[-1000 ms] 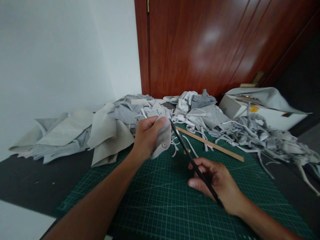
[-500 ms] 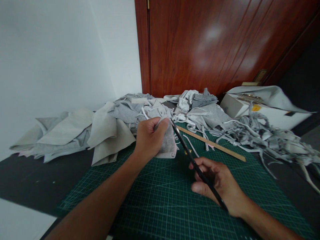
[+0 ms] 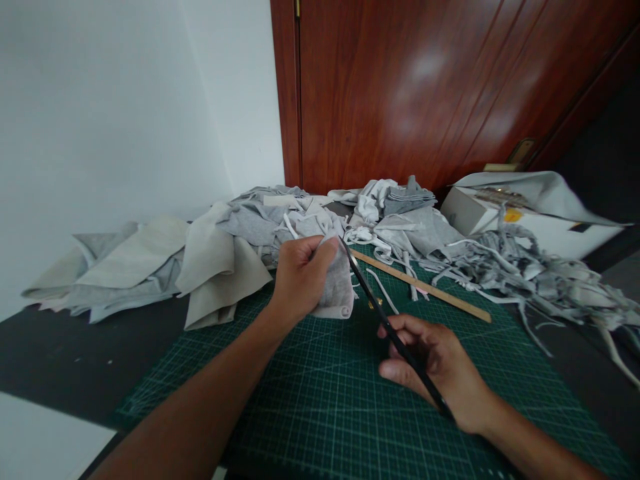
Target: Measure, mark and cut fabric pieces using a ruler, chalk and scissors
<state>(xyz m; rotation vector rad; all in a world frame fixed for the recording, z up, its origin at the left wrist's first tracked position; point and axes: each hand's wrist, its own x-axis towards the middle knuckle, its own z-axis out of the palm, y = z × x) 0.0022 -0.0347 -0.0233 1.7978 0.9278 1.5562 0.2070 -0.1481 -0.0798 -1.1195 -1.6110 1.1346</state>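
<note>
My left hand (image 3: 303,277) is closed, pinching a grey piece of fabric (image 3: 336,290) between thumb and fingers. The fabric hangs down over the mat, and its lower right corner is rolled. In my right hand (image 3: 430,367) is a pair of black scissors (image 3: 370,297), seen edge-on with a gold-coloured pivot. Its blades point up and away, and the tips lie at the fabric's upper right edge beside my left thumb. Whether the tips touch the cloth I cannot tell. Both hands are above the green cutting mat (image 3: 320,400).
A wooden ruler (image 3: 430,290) lies slanted on the mat, near a loose fabric strip (image 3: 384,291). Grey cloth pieces (image 3: 135,267) are piled at left and back. Tangled strips (image 3: 540,267) lie at right before a white box (image 3: 465,210). A wooden door (image 3: 400,93) stands behind.
My left hand and the fabric have shifted very slightly to the right. The scissors stay almost in the same place, and my right thumb has moved a little.
</note>
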